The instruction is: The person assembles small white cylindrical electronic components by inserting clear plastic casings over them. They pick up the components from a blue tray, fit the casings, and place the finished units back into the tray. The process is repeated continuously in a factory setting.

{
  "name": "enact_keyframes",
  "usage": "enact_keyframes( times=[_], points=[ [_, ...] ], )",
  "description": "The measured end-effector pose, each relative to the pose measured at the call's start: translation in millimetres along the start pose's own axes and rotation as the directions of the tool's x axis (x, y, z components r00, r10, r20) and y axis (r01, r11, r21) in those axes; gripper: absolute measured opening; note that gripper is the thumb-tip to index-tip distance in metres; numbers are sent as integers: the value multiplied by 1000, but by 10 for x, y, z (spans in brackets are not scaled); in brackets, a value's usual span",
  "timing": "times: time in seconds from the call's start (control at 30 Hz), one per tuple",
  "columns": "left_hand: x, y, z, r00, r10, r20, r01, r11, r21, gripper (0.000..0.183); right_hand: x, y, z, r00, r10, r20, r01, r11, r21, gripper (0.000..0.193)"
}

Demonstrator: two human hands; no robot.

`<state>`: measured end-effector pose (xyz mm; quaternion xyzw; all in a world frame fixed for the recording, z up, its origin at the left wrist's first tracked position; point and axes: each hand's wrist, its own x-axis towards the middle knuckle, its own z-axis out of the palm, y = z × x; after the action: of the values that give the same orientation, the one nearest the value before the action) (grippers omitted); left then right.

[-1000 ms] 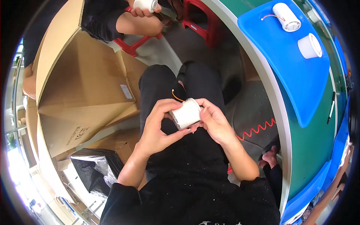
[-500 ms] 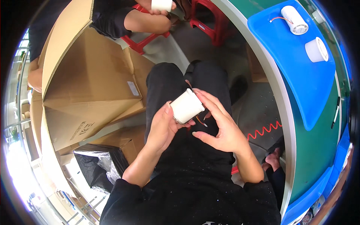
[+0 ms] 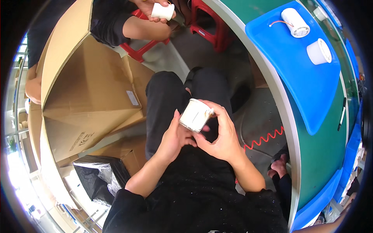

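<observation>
A white, cup-shaped plastic housing is held above my lap, tilted, with a slit-like line on its side and a small pale lump at its right rim. My left hand cradles it from the lower left, thumb up along its side and fingers curled beneath. On the other side my right hand grips it, the thumb at its lower edge and the fingers round its upper right. Parts of the fingers behind the housing are hidden.
At right, a blue tray on the green table carries a wired white cylinder and a white cup. A large cardboard box stands left. A co-worker's hand holds another white part. A red coiled hose hangs below the table.
The housing has turned in my hands, showing a different side. My right hand has closed on it, its thumb now touching the lower edge; the orange wire below is no longer visible.
</observation>
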<state>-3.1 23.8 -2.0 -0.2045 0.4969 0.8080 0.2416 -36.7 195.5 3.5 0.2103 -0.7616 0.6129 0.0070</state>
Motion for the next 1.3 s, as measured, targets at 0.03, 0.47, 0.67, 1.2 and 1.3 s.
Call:
enact_keyframes(
  times=[0.03, 0.47, 0.67, 1.2, 1.3],
  points=[
    [12, -6, 30, 994, 86, -74, -79, 993, 85, 69, 10, -8, -35, 1000, -15, 20, 16, 999, -33, 76],
    [134, 91, 94, 599, 798, 58, -751, 536, 385, 91, -66, -289, 70, 996, -79, 35, 82, 993, -81, 77],
    [64, 81, 136, 619, 784, 31, -741, 572, 352, 89, -135, -389, 31, 997, -54, 62, 58, 996, -63, 73],
    [-983, 474, 291, 646, 195, 738, -615, 706, 352, 76, -207, -1531, -1720, 913, 277, -300, -294, 956, -11, 62],
    [-1709, 871, 311, 715, 96, 693, -610, 570, 550, 73, 161, -1247, -2517, 806, 84, -586, -266, 936, -232, 53]
  ],
)
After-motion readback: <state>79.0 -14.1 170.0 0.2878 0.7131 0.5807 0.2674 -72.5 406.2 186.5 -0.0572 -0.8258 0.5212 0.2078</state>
